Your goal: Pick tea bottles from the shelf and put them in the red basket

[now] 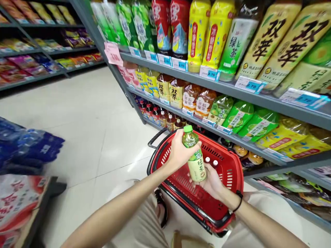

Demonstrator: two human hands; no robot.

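A green tea bottle (pixel 194 156) with a green cap and pale green label is held upright over a red shopping basket (pixel 232 165). My left hand (pixel 178 150) wraps around the bottle's upper part, just below the cap. My right hand (pixel 210 181) cups the bottle's base from below, with a black band on its wrist. Two white bottle caps (pixel 211 161) show inside the basket behind the bottle.
Grey store shelves (pixel 232 90) on the right carry rows of bottled drinks with blue price tags. Blue packs of bottled water (pixel 28 143) lie on the floor at left. A low stand with red-and-white packs (pixel 18 203) is at the near left. Tiled aisle floor (pixel 85 113) runs ahead.
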